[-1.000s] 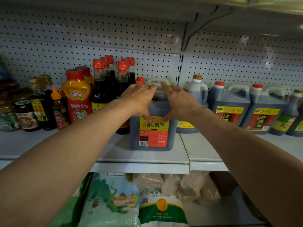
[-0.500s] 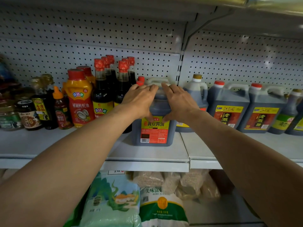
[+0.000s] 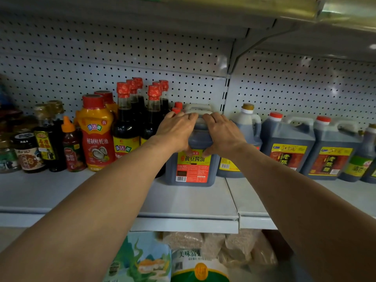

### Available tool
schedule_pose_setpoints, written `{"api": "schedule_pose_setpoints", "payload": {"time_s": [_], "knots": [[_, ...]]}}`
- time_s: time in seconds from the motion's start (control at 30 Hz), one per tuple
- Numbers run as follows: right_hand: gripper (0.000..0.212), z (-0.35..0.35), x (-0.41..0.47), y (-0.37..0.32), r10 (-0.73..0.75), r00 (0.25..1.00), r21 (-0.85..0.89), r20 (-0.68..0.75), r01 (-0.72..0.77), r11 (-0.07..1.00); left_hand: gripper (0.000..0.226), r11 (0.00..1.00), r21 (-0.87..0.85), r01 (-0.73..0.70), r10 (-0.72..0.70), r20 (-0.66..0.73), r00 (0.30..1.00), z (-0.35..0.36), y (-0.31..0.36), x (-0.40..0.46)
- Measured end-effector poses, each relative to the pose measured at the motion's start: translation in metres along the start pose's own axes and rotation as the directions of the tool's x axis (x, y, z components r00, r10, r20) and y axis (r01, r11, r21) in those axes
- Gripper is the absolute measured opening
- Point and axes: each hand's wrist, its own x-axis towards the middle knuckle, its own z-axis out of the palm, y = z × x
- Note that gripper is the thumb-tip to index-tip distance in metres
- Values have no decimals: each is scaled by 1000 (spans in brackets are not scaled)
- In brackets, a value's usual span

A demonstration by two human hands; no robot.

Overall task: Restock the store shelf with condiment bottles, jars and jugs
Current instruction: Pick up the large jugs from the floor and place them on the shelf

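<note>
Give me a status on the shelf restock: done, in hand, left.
Done: small bottles and jars stand at the left of the shelf, vinegar jugs at the right. In hand: the left hand and right hand hold the soy sauce jug, which already stands on the shelf in the middle. Left: letting go; bare shelf in front suggests room for more.

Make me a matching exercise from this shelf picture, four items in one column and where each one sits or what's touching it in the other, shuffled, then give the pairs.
Column one:
1. soy sauce jug
2. oyster sauce bottle
3. orange-capped bottle
4. grain bags

Column two:
A. on the lower shelf
B. gripped by the left hand and right hand
C. just left of the oyster sauce bottle
D. left of the tall dark red-capped bottles

Pairs: 1-B, 2-D, 3-C, 4-A
</note>
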Motion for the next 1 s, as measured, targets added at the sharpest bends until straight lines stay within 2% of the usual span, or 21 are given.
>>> {"api": "schedule_pose_setpoints", "payload": {"time_s": [0.4,1.0], "knots": [[117,2,0,3,-10,1000,1,-6,10,1000,111,1000,-19,-11,11,-13,1000,4,-2,2],[118,2,-1,-5,50,999,33,-6,-50,998,117,983,-168,-70,69,-11,998,7,-12,0]]}}
